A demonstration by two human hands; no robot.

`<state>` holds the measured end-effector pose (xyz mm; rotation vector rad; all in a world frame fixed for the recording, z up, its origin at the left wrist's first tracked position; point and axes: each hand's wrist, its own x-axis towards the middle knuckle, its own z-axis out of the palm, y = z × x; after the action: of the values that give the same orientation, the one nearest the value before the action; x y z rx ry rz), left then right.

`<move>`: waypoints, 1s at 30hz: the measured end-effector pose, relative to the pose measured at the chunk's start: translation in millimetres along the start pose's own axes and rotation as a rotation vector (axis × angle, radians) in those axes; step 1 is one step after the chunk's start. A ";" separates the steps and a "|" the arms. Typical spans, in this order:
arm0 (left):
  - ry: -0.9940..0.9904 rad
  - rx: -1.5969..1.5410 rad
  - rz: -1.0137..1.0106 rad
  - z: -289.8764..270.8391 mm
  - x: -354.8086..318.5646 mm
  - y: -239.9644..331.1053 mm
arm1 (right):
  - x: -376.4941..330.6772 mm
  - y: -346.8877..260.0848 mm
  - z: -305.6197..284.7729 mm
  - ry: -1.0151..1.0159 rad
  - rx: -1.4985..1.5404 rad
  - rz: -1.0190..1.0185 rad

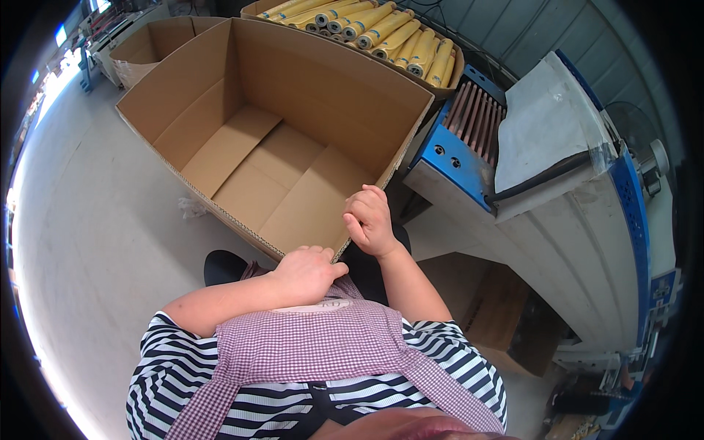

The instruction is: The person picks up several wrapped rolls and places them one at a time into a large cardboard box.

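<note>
A large open-topped cardboard box (330,81) stands right in front of me, its folded bottom flaps showing inside. My left hand (308,273) lies over the near rim close to the near right corner, fingers bent over the edge and the thumb toward the corner. On the right rim, a little farther off, my right hand (369,220) is closed with curled fingers around the edge of the same box. The fingertips of both hands are partly hidden.
Behind the box, another carton holds several yellow tubes (381,33) with ringed ends. A smaller carton (150,48) stands at the far left. Close on the right is a blue and grey machine (469,165) with rollers. Below it sits a brown carton (513,315).
</note>
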<state>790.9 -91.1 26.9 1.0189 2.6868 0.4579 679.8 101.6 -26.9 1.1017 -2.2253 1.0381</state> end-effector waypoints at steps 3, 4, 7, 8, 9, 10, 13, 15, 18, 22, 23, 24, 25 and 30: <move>-0.002 0.001 -0.006 -0.5 0.1 -0.2 | 0.5 -0.5 0.5 0.004 0.002 -0.001; -0.002 0.001 -0.008 -0.4 0.0 -0.1 | 0.5 -0.4 0.6 0.003 0.003 -0.002; -0.011 0.017 -0.005 2.0 0.3 -2.0 | 0.5 0.2 1.0 0.000 0.004 -0.005; -0.013 0.016 -0.006 2.2 0.0 -1.9 | -0.2 0.6 1.4 -0.002 0.004 -0.006; -0.014 0.014 -0.006 2.2 -0.4 -1.7 | -0.7 0.7 1.8 -0.004 0.005 -0.007; -0.016 0.012 -0.007 2.1 -0.8 -1.6 | -0.9 0.5 2.2 -0.004 0.005 -0.007; -0.021 0.006 -0.008 1.0 -0.8 -1.3 | -0.9 0.7 2.0 -0.002 0.007 -0.007; -0.027 0.007 -0.010 0.6 -0.6 -1.3 | -1.1 0.8 2.3 0.000 0.010 -0.007; -0.039 0.011 -0.013 0.2 -0.2 -0.7 | -0.6 -1.0 1.6 0.004 0.025 0.001; -0.040 0.011 -0.014 -1.2 0.1 0.8 | -1.0 -0.4 1.1 0.003 0.024 0.000; -0.038 0.011 -0.013 -1.2 0.0 0.6 | -1.0 -0.7 1.3 0.004 0.023 -0.001; -0.036 0.010 -0.011 -1.0 -0.2 0.2 | -1.0 -1.0 1.4 0.006 0.022 -0.001; -0.034 0.010 -0.009 -0.9 -0.3 -0.1 | -0.8 -1.2 1.2 0.006 0.022 -0.002; -0.031 0.009 -0.009 -1.7 0.0 0.8 | -0.6 -1.4 1.0 0.010 0.027 -0.005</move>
<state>790.8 -91.0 28.8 1.0080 2.6666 0.4256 681.2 100.5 -27.4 1.1111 -2.2059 1.0717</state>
